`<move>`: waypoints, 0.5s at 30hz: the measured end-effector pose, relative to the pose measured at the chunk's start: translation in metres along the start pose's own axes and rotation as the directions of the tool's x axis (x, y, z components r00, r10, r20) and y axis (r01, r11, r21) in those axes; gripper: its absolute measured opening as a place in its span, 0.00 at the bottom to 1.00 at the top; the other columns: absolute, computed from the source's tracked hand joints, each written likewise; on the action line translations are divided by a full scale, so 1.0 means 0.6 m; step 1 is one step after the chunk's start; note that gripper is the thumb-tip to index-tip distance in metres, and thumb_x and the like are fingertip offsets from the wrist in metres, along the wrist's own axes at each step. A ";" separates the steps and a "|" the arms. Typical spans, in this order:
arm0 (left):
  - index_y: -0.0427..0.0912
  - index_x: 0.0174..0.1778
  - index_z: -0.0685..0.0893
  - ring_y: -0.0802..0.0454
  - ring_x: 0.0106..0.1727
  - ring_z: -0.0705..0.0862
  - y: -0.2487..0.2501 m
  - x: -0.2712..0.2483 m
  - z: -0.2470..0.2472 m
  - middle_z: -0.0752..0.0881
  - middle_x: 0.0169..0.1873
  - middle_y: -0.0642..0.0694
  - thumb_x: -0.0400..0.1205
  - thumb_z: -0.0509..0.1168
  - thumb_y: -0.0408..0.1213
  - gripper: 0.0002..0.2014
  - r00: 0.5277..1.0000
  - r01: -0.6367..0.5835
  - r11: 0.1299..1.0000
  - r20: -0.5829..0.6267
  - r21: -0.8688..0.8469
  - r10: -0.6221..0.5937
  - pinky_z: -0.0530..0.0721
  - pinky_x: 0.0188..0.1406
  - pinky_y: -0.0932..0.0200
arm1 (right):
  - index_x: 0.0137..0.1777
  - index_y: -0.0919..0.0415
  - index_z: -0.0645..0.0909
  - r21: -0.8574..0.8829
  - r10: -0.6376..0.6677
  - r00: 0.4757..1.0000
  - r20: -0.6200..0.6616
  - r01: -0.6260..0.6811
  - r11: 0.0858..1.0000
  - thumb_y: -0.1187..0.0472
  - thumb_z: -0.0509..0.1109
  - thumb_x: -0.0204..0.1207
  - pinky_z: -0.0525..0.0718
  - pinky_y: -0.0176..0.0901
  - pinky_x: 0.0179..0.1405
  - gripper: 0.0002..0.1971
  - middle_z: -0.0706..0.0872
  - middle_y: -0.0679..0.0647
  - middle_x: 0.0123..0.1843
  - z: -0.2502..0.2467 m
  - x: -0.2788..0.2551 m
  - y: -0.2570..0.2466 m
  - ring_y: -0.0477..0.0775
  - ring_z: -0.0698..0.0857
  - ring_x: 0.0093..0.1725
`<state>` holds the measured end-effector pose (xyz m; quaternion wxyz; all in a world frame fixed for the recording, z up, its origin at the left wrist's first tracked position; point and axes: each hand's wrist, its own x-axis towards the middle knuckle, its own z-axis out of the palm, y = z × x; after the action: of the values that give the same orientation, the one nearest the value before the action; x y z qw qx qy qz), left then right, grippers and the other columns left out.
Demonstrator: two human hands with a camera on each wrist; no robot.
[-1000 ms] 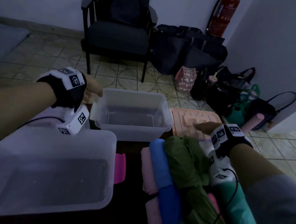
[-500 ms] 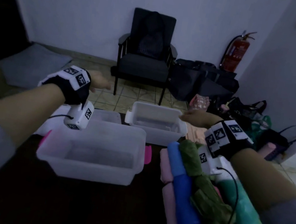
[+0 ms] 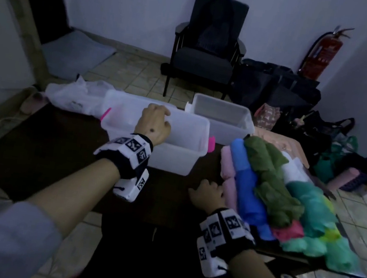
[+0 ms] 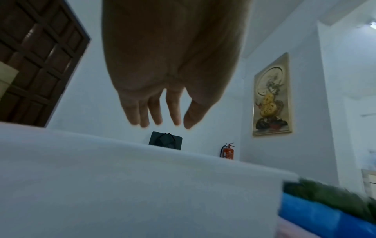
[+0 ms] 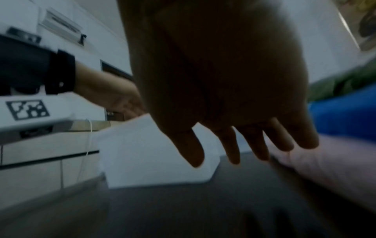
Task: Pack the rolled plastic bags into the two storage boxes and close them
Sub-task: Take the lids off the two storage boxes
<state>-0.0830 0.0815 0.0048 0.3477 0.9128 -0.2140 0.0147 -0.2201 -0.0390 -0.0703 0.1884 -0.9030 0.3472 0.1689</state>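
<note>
The left hand (image 3: 153, 125) hovers over the near clear plastic storage box (image 3: 175, 156), its fingers (image 4: 154, 116) hanging loose and apart above the rim and holding nothing; I judge it is there to steady the box or to be ready for the first roll. The right hand (image 3: 205, 194) is low over the dark worktop (image 3: 56, 155), near its front edge, just beside the pink rolled plastic bag (image 3: 229, 176). Its fingers (image 5: 234, 145) are spread and relaxed and grip nothing; whether they already touch the pink roll I cannot tell, because the wrist view is blurred. This looks like a reach for the first bag.

The rolled bags lie in a pile on the right part of the worktop: the pink one at the left of the pile, then a blue rolled bag (image 3: 248, 191), a dark green crumpled bag (image 3: 271, 180) on top, and teal-green bags (image 3: 315, 206) toward the right edge. Their long axes run from the front edge toward the far edge, leaning a little left at the far end, about parallel to each other.

The second clear storage box (image 3: 221, 120) stands at the far edge, open like the first one, with no rolled bag visible inside either. Both boxes have their long side across the worktop, so each roll probably must be turned before it goes in.
</note>
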 end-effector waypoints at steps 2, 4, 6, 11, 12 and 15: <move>0.41 0.61 0.81 0.46 0.68 0.72 0.004 -0.033 0.014 0.75 0.66 0.42 0.80 0.57 0.28 0.15 0.976 -0.109 0.991 -0.197 -0.081 0.091 0.71 0.63 0.57 | 0.80 0.63 0.58 0.055 -0.024 0.999 -0.032 0.026 0.998 0.45 0.57 0.82 0.52 0.59 0.79 0.32 0.56 0.63 0.82 0.040 -0.005 -0.015 0.66 0.50 0.82; 0.43 0.58 0.82 0.50 0.63 0.75 0.007 -0.065 0.024 0.78 0.61 0.45 0.80 0.56 0.27 0.15 0.934 -0.180 0.976 -0.333 -0.126 0.129 0.73 0.53 0.61 | 0.82 0.62 0.53 0.090 -0.028 0.994 -0.101 0.037 0.995 0.44 0.55 0.83 0.46 0.59 0.80 0.34 0.48 0.63 0.84 0.075 -0.004 -0.028 0.65 0.43 0.83; 0.44 0.59 0.80 0.51 0.59 0.76 0.004 -0.091 0.037 0.77 0.59 0.46 0.80 0.58 0.28 0.14 0.905 -0.165 0.972 -0.418 -0.168 0.081 0.72 0.44 0.64 | 0.83 0.60 0.50 0.104 -0.017 0.979 -0.204 0.039 0.994 0.42 0.52 0.83 0.43 0.58 0.80 0.34 0.45 0.64 0.84 0.103 0.000 -0.034 0.65 0.41 0.83; 0.35 0.64 0.73 0.43 0.63 0.72 -0.010 -0.119 0.081 0.72 0.62 0.38 0.79 0.63 0.32 0.18 0.816 0.077 0.851 -0.458 -0.520 -0.354 0.65 0.58 0.68 | 0.83 0.61 0.49 0.060 -0.033 0.945 -0.326 0.055 0.997 0.42 0.49 0.83 0.40 0.58 0.80 0.34 0.45 0.65 0.84 0.132 0.002 -0.032 0.64 0.42 0.83; 0.34 0.67 0.71 0.42 0.66 0.70 -0.012 -0.118 0.085 0.70 0.65 0.37 0.80 0.63 0.34 0.20 0.788 0.172 0.768 -0.382 -0.617 -0.483 0.65 0.63 0.66 | 0.83 0.60 0.49 0.056 -0.032 0.944 -0.328 0.053 0.997 0.42 0.50 0.83 0.40 0.58 0.80 0.34 0.45 0.65 0.84 0.132 0.004 -0.031 0.64 0.42 0.83; 0.37 0.76 0.62 0.39 0.71 0.69 -0.011 -0.104 0.089 0.64 0.72 0.37 0.81 0.64 0.50 0.32 0.667 0.430 0.409 -0.022 -0.805 -0.745 0.70 0.71 0.48 | 0.83 0.60 0.49 0.065 -0.043 0.939 -0.340 0.069 0.996 0.42 0.50 0.82 0.41 0.58 0.80 0.35 0.45 0.65 0.84 0.135 0.011 -0.030 0.63 0.42 0.83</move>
<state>-0.1435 0.0754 -0.0505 0.7027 0.6780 0.2144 -0.0239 -0.2169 0.0066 -0.1400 0.1647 -0.9203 0.3547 -0.0075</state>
